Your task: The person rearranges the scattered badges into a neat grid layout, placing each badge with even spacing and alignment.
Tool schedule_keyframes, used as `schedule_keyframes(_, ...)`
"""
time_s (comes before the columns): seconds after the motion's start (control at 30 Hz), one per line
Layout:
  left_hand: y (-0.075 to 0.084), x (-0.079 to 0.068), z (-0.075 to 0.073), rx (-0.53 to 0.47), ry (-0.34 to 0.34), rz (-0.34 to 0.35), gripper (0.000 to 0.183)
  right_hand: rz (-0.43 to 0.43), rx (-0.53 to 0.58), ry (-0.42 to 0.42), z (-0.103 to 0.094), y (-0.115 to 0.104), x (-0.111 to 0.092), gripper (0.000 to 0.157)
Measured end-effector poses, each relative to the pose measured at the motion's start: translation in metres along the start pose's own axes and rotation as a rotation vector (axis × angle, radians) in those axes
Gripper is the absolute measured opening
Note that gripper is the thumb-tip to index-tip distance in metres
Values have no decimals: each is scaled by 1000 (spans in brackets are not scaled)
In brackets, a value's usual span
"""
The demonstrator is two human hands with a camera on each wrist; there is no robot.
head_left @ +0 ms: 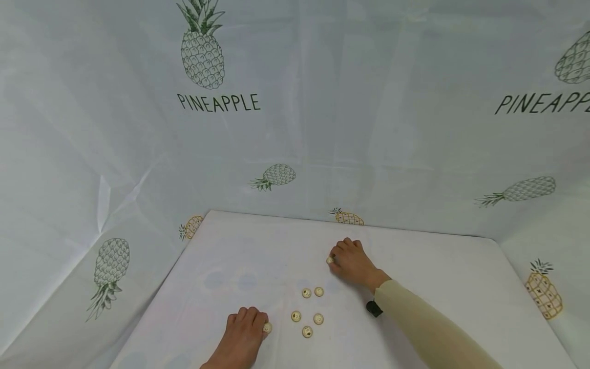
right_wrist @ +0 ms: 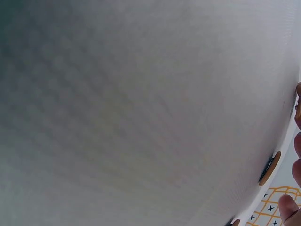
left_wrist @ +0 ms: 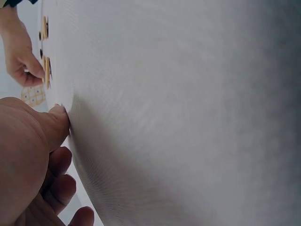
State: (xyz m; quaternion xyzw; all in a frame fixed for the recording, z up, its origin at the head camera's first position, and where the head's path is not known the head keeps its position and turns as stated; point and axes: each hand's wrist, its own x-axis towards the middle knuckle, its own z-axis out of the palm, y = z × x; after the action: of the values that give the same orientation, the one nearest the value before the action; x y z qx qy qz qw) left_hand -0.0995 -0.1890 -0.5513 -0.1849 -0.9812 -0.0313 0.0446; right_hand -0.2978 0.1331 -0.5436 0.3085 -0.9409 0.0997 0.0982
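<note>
Near the front of the table, my left hand pinches a small round wooden disc at its thumb side. My left thumb comes down at the white surface in the left wrist view, other fingers curled below it. Farther back and to the right, my right hand holds a similar disc between thumb and fingers. Several cream discs with dark markings lie between the hands, including one nearest the left hand. In the right wrist view, fingertips show only at the right edge.
A white cloth with faint bluish spots covers the table. Pineapple-printed curtains rise behind it and at both sides. A small black device sits under the right wrist. One loose disc appears edge-on in the right wrist view.
</note>
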Motion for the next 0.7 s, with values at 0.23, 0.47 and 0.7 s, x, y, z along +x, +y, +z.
schedule_keyframes(0.23,1,0,0,-9,5,-6,32,19,-4,-24,1,1,1,16)
schedule_keyframes(0.47,1,0,0,-12,-8,-11,31,15,12,-23,-1,0,0,13)
schedule_keyframes(0.7,1,0,-1,-4,2,-7,32,23,7,-27,0,0,0,15)
